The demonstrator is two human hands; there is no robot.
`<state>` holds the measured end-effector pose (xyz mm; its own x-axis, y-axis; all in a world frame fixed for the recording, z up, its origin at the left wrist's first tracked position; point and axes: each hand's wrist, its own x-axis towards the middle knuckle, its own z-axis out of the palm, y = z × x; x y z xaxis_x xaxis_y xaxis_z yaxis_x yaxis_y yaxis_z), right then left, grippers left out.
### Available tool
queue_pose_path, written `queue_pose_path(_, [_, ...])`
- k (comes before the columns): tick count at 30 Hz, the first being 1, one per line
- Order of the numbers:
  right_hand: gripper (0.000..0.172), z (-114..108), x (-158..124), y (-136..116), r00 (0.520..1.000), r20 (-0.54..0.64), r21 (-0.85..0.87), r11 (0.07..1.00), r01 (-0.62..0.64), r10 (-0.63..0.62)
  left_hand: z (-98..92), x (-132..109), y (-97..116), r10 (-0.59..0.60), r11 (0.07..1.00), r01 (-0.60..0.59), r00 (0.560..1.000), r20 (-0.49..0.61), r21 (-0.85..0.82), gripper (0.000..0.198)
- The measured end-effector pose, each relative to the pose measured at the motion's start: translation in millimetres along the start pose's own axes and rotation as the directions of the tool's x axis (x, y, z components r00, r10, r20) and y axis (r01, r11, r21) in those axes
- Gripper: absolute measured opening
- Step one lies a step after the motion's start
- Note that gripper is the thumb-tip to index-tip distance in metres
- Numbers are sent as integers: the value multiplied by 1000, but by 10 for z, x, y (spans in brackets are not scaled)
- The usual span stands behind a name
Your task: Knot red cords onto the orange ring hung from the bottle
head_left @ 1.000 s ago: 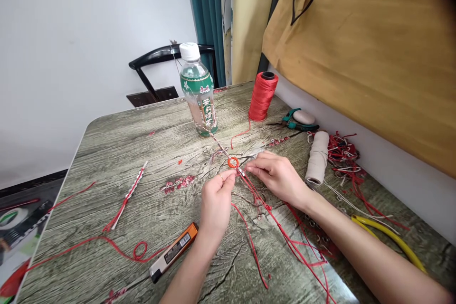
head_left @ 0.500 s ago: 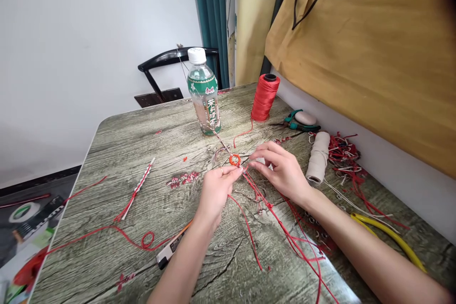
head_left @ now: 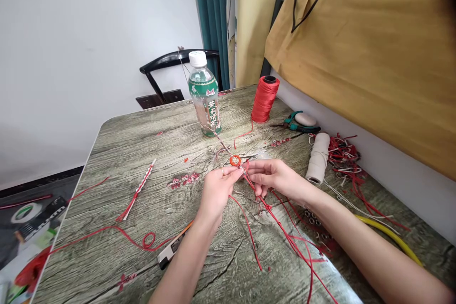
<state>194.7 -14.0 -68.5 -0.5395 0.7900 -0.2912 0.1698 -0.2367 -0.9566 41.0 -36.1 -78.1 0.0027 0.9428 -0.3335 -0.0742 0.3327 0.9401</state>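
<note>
My left hand [head_left: 221, 187] pinches the red cords just below an orange-red ring [head_left: 235, 160], its thumb and forefinger closed on the knotted part. A thin cord [head_left: 223, 143] runs from the ring to the base of a green-labelled drink bottle [head_left: 205, 97]. Close on the right, my right hand [head_left: 268, 175] has its fingers curled and its fingertips closed on a red cord at the same spot. The long red cords [head_left: 281, 225] trail from the hands toward the table's near right edge. The small work between the fingertips is partly hidden.
A red thread spool [head_left: 265, 99] stands behind my right hand. Pliers [head_left: 297, 122], a white cord roll [head_left: 318, 157] and tangled scraps [head_left: 344, 154] lie along the right side. A braided red-white piece [head_left: 140, 187] and a box cutter [head_left: 174, 246] lie left.
My right hand has moved slightly down, its fingers going from loosely raised to closed on a red cord beside the left fingertips. My left hand keeps its pinch below the ring.
</note>
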Motion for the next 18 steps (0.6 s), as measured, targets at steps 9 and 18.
queue_pose_path(9, [24,-16,49,117,995,7,-91,991,96,-96,-7,-12,-1,-3,1000,2,1000,-10,-22,26])
queue_pose_path(18, [26,-22,-34,45,975,97,-399,890,223,-201,14,-32,10,2,996,-5,999,-37,-93,23])
